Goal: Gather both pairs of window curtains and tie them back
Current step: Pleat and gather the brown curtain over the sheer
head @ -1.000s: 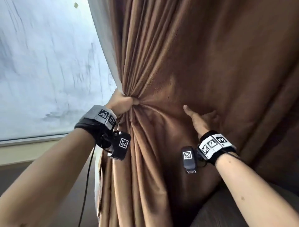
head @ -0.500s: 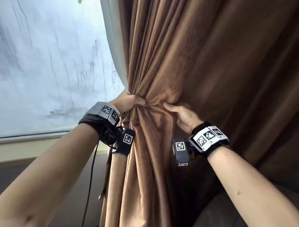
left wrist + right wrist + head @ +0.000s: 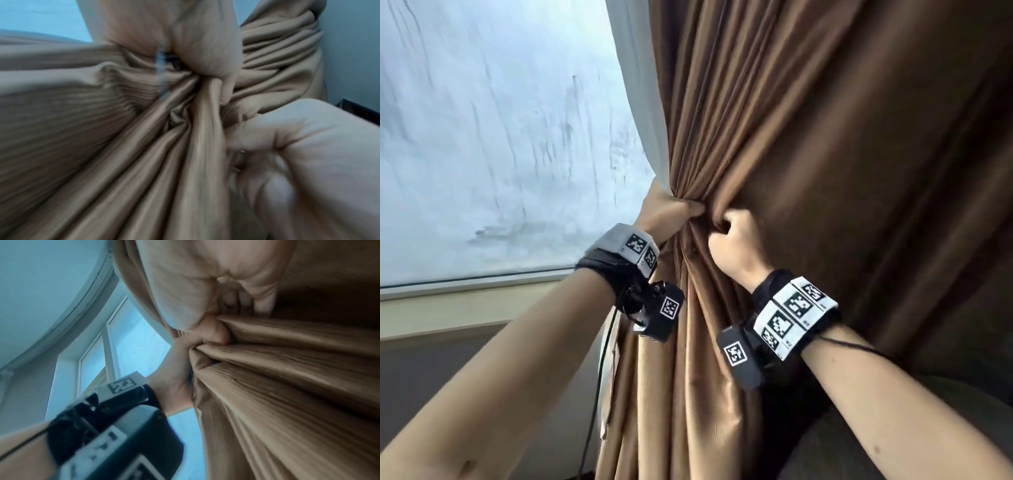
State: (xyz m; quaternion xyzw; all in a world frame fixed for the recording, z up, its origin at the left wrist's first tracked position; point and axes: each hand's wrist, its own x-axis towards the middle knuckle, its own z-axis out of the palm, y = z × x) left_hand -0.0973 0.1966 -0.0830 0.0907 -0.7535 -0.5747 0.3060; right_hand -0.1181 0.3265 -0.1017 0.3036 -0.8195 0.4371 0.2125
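Note:
A brown curtain (image 3: 808,144) hangs on the right of the window, with a white lining strip (image 3: 640,102) along its left edge. My left hand (image 3: 671,212) grips the bunched folds at mid height from the window side. My right hand (image 3: 732,236) grips a fold of the same curtain just right of the left hand, fingers curled into the cloth. In the left wrist view the gathered brown curtain (image 3: 144,146) fans out from the left hand (image 3: 205,56), with the right hand (image 3: 308,154) beside it. The right wrist view shows the right hand (image 3: 205,296) pinching pleats (image 3: 287,361).
Streaked window glass (image 3: 500,154) fills the left, with a pale sill (image 3: 465,308) below it. A thin black cable (image 3: 599,394) hangs from the left wrist. A dark rounded cushion or seat (image 3: 893,445) sits at the lower right behind my right arm.
My right hand has moved left from lying flat on the curtain to gripping a fold next to my left hand. More cloth is pulled into the bunch. The left hand keeps its hold.

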